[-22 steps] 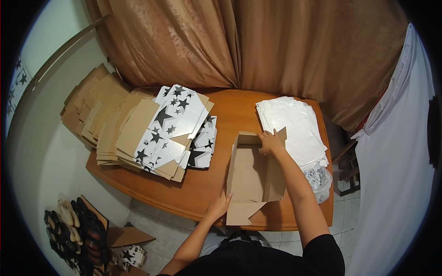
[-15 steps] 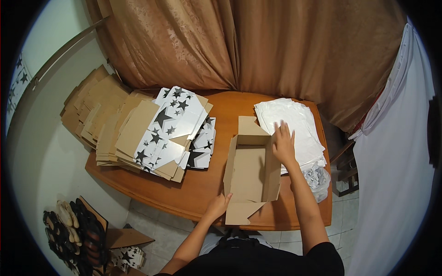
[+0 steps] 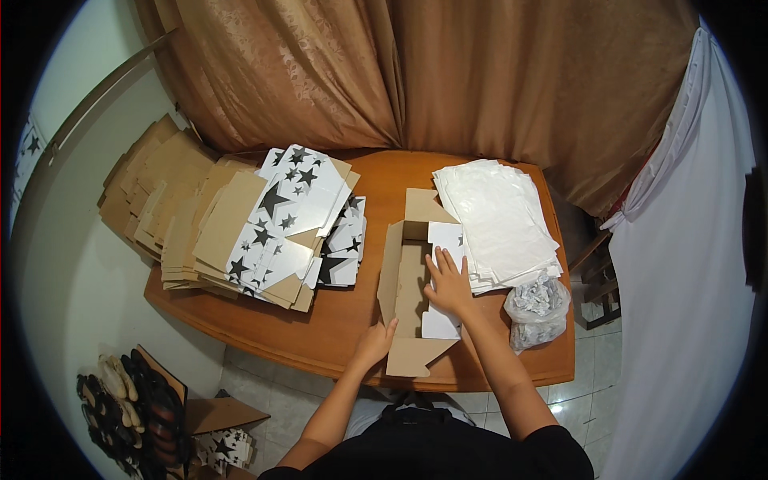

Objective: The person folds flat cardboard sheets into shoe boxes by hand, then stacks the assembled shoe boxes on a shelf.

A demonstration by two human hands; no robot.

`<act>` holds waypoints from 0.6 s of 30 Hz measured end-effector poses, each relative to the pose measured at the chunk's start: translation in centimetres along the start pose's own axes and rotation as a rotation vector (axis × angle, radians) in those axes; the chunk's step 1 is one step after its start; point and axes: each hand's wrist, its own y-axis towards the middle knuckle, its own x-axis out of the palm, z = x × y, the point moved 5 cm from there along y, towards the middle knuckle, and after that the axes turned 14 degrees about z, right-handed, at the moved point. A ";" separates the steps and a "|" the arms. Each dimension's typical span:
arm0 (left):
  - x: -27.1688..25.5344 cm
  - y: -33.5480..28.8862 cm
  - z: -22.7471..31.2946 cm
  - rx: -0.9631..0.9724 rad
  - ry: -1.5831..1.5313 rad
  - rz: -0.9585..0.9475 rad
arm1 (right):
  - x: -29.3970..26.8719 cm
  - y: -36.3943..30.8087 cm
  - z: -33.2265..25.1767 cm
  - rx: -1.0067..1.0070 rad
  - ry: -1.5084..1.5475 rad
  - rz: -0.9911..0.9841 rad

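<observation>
At the near edge of the view sits a person in a black top (image 3: pixel 424 448); to that person's left, by the wall, dark and cream footwear (image 3: pixel 128 408) stands crowded together, with star-printed pieces (image 3: pixel 224 446) beside it. 2 bare hands are at work. The left hand (image 3: pixel 374 346) is set against the near left corner of 1 open cardboard box (image 3: pixel 412 292), thumb extended along the edge; its fingers are largely hidden, so whether they pinch the board cannot be told. The box lies on the right half of the wooden tabletop (image 3: pixel 344 312), its long side running away from the person, brown inside, with a near flap (image 3: pixel 416 358) and a far flap (image 3: pixel 428 208) both folded outward. The right hand (image 3: pixel 450 284), fingers spread, lies palm down on a white flap (image 3: pixel 442 324) along the box's right side. Right of the box is a clear plastic bag (image 3: pixel 538 316) of crumpled greyish material, touching a stack of white paper (image 3: pixel 504 224). On the left half, star-printed white cardboard (image 3: pixel 276 228) rests over brown cardboard sheets (image 3: pixel 216 232), with further brown sheets behind. A brown curtain (image 3: pixel 496 80) closes the far side.
</observation>
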 end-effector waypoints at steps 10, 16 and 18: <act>-2.9 -2.1 3.7 0.821 0.408 0.773 | 0.0 -0.2 0.1 -0.027 0.030 -0.017; -1.7 -1.1 1.3 0.656 0.542 0.581 | -1.0 -0.3 0.6 0.054 0.373 0.183; -2.2 -1.7 1.4 0.616 0.522 0.616 | -1.1 -0.4 0.8 0.072 0.403 0.216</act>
